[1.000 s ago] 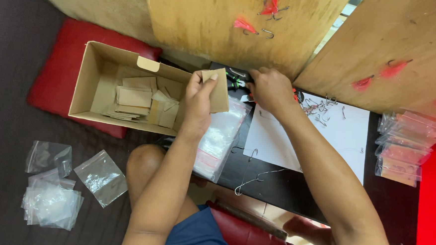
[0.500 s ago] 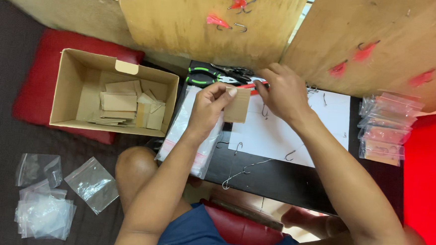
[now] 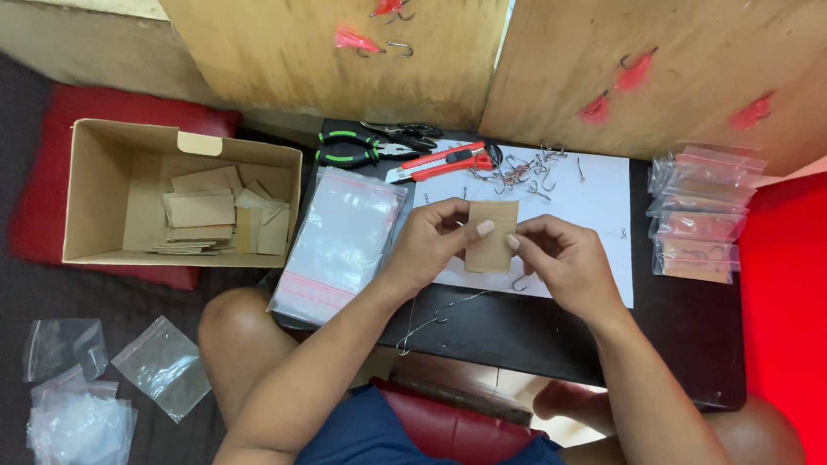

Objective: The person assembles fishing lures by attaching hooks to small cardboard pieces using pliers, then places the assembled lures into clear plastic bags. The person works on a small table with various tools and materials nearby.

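Both my hands hold a small brown cardboard card (image 3: 492,229) upright over a white sheet (image 3: 584,213) on a low black table (image 3: 559,334). My left hand (image 3: 432,243) pinches the card's left edge, my right hand (image 3: 563,259) its right edge. A thin line with metal hooks (image 3: 447,314) trails from under the hands across the table. Loose metal hooks (image 3: 520,172) lie in a pile on the sheet just beyond the card.
An open cardboard box (image 3: 95,197) with several brown cards stands at left on a red cushion. A stack of clear zip bags (image 3: 337,243) lies beside my left hand. Pliers (image 3: 356,150), scissors (image 3: 405,129), a red utility knife (image 3: 441,163) lie behind. Filled bags (image 3: 702,215) sit at right; empty bags (image 3: 157,365) on the floor.
My left hand has carried a brown card from the box over to the white sheet. Both hands now hold it there, closer to me than before.
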